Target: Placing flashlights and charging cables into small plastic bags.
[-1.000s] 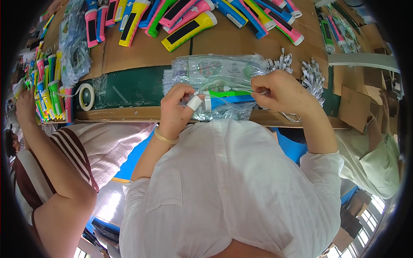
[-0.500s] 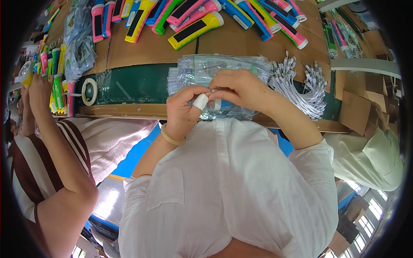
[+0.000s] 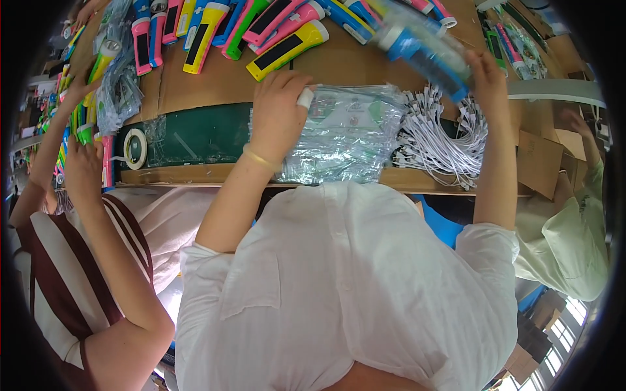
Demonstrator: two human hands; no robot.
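At the right, my right hand (image 3: 488,78) grips a clear plastic bag with a blue flashlight (image 3: 427,62) inside, smeared by motion above the table. My left hand (image 3: 280,107) is back-up at the left edge of a stack of clear plastic bags (image 3: 349,140), just below a yellow flashlight (image 3: 287,51) with a dark panel. Its fingers reach forward, slightly bent, with nothing visible in them, though the tips are partly hidden. A white wrap covers the thumb. Beside the bags lies a bundle of white cables (image 3: 440,143).
Several coloured flashlights (image 3: 208,36) lie along the far side on cardboard. A tape roll (image 3: 135,148) and a heap of plastic bags (image 3: 117,78) are at the left. A co-worker in a striped top (image 3: 72,267) handles flashlights there; another person (image 3: 567,228) is at the right.
My hands have parted from over the bag stack. The right swung far right with the bagged blue flashlight; the left moved forward toward the yellow flashlight.
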